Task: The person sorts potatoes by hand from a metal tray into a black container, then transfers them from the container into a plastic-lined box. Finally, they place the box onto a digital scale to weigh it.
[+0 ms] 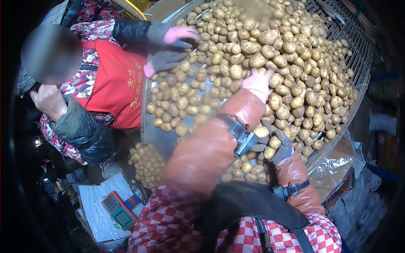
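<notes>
A large heap of yellow-brown potatoes spreads over a slatted sorting table. My left hand, in a pink glove, reaches across the heap with fingers apart, touching potatoes; its fingertips are partly hidden among them. Closer to my body, my right hand, in a grey and pink glove, has its fingers curled around a couple of potatoes. Brown sleeve covers reach down both my forearms. A black strapped device sits on my left forearm.
Across on the left, a person in a red apron has gloved hands at the heap's edge; another bare hand is beside them. More potatoes lie lower left. A scale-like device rests on white packages. Cardboard stands at right.
</notes>
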`<state>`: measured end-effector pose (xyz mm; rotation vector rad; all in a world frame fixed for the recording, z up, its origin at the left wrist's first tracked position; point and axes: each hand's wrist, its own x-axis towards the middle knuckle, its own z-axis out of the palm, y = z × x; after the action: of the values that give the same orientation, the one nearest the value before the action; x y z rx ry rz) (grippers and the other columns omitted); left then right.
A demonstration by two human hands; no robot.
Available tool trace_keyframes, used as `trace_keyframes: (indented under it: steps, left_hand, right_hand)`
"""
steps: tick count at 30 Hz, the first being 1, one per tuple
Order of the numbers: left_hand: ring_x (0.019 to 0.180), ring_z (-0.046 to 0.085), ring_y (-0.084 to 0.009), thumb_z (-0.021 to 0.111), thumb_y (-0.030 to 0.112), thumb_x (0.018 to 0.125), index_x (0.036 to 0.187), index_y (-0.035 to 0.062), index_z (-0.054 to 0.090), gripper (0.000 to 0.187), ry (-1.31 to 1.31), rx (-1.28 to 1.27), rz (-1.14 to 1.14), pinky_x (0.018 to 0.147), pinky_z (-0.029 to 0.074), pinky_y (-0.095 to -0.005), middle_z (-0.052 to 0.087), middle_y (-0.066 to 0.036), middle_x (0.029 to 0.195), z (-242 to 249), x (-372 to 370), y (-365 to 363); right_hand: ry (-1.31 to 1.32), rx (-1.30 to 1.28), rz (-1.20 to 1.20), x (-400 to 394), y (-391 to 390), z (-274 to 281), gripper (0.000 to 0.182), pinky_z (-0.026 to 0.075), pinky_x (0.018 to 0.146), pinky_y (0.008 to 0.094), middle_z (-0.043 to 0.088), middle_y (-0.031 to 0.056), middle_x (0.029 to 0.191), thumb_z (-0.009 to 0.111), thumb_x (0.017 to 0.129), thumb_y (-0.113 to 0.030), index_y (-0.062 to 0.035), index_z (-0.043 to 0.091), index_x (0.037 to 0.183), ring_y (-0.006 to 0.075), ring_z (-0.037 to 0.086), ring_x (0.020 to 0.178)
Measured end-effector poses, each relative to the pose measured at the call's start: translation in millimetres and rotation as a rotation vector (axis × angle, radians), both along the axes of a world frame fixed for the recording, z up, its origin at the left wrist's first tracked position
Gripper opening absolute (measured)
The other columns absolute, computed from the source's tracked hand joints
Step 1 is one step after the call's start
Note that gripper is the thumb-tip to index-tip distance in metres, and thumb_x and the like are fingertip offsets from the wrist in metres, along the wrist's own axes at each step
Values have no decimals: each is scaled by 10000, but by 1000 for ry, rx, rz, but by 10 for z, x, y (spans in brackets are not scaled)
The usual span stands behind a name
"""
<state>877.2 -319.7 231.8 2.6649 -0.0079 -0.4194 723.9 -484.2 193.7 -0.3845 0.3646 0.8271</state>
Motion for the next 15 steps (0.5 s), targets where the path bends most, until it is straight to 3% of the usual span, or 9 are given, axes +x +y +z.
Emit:
trace_keyframes:
  steps: [4,7,9,10,11,12,15]
  left_hand:
    - [1039,645,-372,525,177,937,1386,246,456,460,-111,-251,34,893,528,-453,597,-213,1159,-146,94,247]
    - [1006,649,-365,516,217,947,1344,217,513,396,-200,-283,285,900,514,-448,628,-196,1116,10,-301,218]
    - [988,655,-343,501,276,965,1269,211,584,322,30,-389,237,880,516,-441,652,-189,1082,194,-682,253]
    - [981,658,-343,498,276,969,1240,207,604,299,49,-353,27,872,517,-438,660,-188,1074,208,-843,294]
    - [975,660,-342,495,276,972,1210,203,625,281,67,-318,-181,864,517,-435,668,-187,1066,216,-974,350]
    - [959,669,-332,526,279,949,1184,162,639,285,-53,-337,-245,862,515,-437,678,-183,1047,153,-1055,439]
    - [984,662,-321,558,278,918,1175,103,645,323,506,-458,609,873,514,-431,679,-192,1028,130,-593,745]
  right_hand:
    - [-25,395,65,6,-70,-90,517,486,938,618,382,323,1422,364,1034,-347,-122,302,1495,465,510,1201]
    - [-104,430,80,37,-114,-65,521,446,983,623,292,271,1512,310,1044,-298,-143,222,1534,457,420,1294]
    - [0,320,-37,41,-3,4,539,463,892,558,332,204,1511,356,1021,-382,-176,279,1513,427,432,1268]
    - [45,261,-95,44,53,38,550,472,846,525,352,171,1510,379,1009,-424,-192,307,1503,411,438,1256]
    - [155,195,-118,67,99,85,553,539,657,458,422,225,1467,446,980,-462,-246,367,1483,425,577,1132]
    - [83,198,-23,100,44,-23,474,509,859,471,443,99,1481,451,974,-428,-252,458,1414,313,491,1291]
    - [-1023,-1167,731,115,250,344,458,255,1091,434,480,-54,1447,496,936,-411,-275,501,1374,168,395,1361]
